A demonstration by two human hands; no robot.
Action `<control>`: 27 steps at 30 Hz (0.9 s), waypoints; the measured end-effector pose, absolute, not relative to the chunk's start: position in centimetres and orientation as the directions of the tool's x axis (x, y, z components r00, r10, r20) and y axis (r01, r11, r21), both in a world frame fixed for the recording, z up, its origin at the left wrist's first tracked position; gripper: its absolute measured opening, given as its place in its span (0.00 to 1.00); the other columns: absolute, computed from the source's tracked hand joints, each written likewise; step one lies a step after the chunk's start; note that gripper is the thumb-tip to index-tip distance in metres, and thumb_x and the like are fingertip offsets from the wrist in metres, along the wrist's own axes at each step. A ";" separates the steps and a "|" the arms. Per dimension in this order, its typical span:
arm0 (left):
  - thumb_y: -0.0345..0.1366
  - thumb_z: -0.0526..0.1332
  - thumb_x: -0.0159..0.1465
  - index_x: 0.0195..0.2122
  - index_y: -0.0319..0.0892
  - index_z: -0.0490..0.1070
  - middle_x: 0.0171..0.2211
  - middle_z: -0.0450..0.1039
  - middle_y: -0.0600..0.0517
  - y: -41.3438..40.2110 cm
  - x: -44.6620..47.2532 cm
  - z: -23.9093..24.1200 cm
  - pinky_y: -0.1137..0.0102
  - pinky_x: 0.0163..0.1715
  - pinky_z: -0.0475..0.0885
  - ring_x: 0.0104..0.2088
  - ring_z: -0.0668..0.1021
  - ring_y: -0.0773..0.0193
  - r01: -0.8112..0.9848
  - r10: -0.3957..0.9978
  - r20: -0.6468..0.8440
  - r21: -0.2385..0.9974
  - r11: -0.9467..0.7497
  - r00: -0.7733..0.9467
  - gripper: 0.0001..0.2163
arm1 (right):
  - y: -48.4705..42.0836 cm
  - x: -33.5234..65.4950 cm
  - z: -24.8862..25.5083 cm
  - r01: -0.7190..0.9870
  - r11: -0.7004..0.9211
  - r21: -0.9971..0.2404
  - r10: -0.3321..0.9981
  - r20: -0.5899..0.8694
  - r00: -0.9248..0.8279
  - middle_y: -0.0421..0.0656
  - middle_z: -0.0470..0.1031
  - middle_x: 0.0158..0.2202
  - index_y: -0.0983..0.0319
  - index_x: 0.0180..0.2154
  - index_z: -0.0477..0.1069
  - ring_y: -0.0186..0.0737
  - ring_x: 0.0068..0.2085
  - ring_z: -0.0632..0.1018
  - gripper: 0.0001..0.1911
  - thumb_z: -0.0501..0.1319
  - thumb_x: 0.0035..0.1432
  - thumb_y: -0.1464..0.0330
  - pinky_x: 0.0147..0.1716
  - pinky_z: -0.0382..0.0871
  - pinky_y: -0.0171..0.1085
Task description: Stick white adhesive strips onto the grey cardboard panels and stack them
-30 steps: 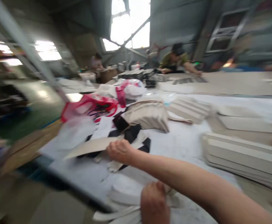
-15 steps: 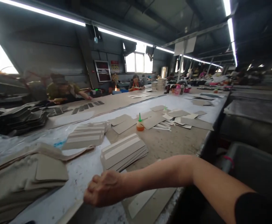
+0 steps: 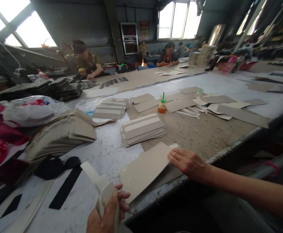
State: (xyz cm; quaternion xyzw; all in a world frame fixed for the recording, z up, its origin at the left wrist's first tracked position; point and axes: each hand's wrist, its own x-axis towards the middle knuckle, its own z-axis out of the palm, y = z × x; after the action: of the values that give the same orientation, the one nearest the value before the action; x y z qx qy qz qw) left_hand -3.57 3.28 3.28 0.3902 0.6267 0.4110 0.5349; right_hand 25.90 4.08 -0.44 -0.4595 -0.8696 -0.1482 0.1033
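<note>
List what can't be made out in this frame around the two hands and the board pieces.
- Left hand, head view: wrist cut off by the bottom edge; how many white strips it grips is hidden by its own fingers.
- Grey board: what lies beneath is covered.
- Right hand: whether fingertips press the board is unclear.

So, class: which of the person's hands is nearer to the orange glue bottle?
Right. The right hand rests on a grey card at the table edge, below the bottle; the left hand holds white strips lower left, farther off.
</note>
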 end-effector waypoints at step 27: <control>0.54 0.58 0.53 0.25 0.39 0.69 0.14 0.60 0.57 0.6 1.8 -1.5 0.76 0.16 0.56 0.15 0.62 0.73 0.145 0.668 -0.454 0.873 0.466 0.590 0.20 | 7.6 16.9 3.4 -0.364 -0.426 -0.828 0.905 -0.391 -0.169 0.37 0.67 0.24 0.63 0.32 0.64 0.29 0.23 0.70 0.16 0.60 0.53 0.55 0.25 0.65 0.32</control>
State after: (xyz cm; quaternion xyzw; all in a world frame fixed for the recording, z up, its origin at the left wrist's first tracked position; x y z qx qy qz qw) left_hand 1.78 0.57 -1.51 0.4864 0.4176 0.1750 0.7473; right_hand 16.90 7.56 3.43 -0.4624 -0.2920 0.7067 0.4489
